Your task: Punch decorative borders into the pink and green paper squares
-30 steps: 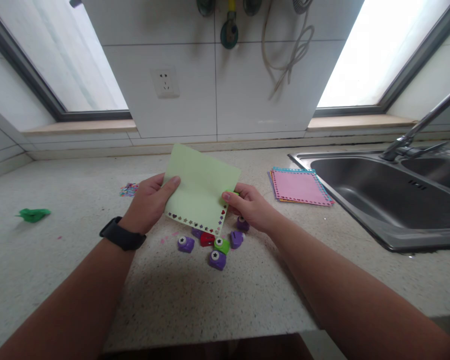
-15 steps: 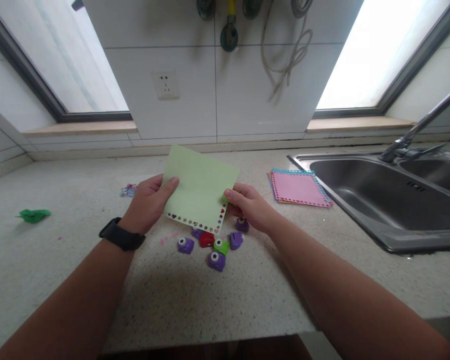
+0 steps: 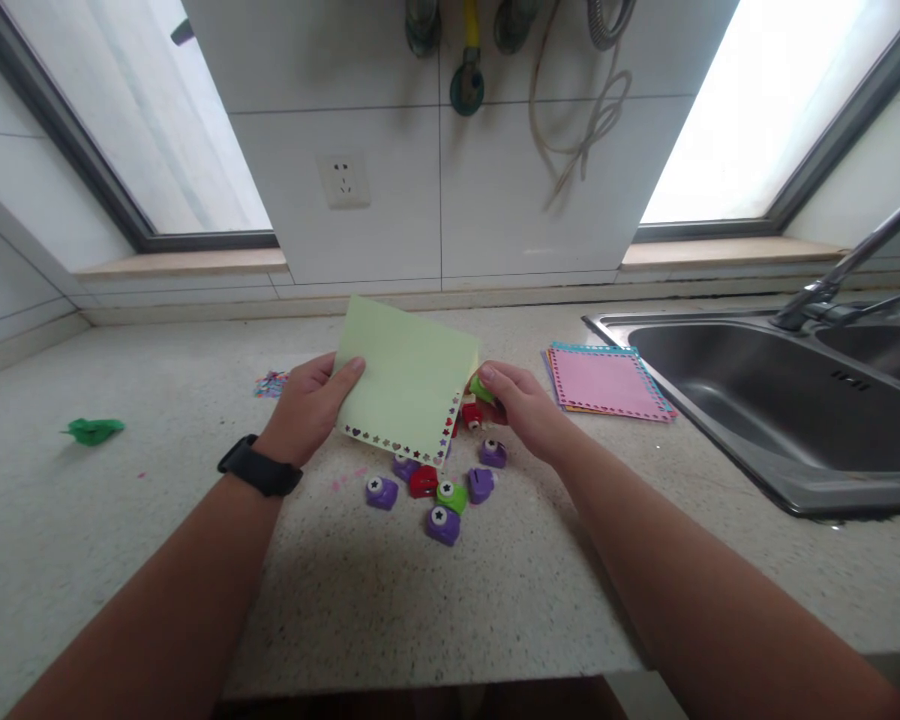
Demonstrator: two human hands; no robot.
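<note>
My left hand (image 3: 316, 405) is closed on the left side of a light green sheet of paper (image 3: 405, 375), thumb on top. Shapes such as stars and hearts are punched along the sheet's bottom edge and up part of its right edge. In my right hand (image 3: 521, 405) is a small green paper punch (image 3: 482, 389), partly covered by the fingers, close by the sheet's right edge. Below the sheet lie several more punches: purple ones (image 3: 443, 525), a red one (image 3: 423, 482) and a green one (image 3: 451, 496). Another red punch (image 3: 472, 412) shows beside my right fingers.
A stack of coloured paper with a pink sheet (image 3: 607, 380) on top and punched borders lies by the steel sink (image 3: 720, 400). Left of my left hand is a pile of colourful paper bits (image 3: 271, 384). Farther left lies a green leaf-like piece (image 3: 94, 431) on the speckled counter (image 3: 157, 540).
My right hand has shifted the green punch off the sheet's right edge, slightly up and right, uncovering more punched shapes and a red punch. My left hand still holds the sheet.
</note>
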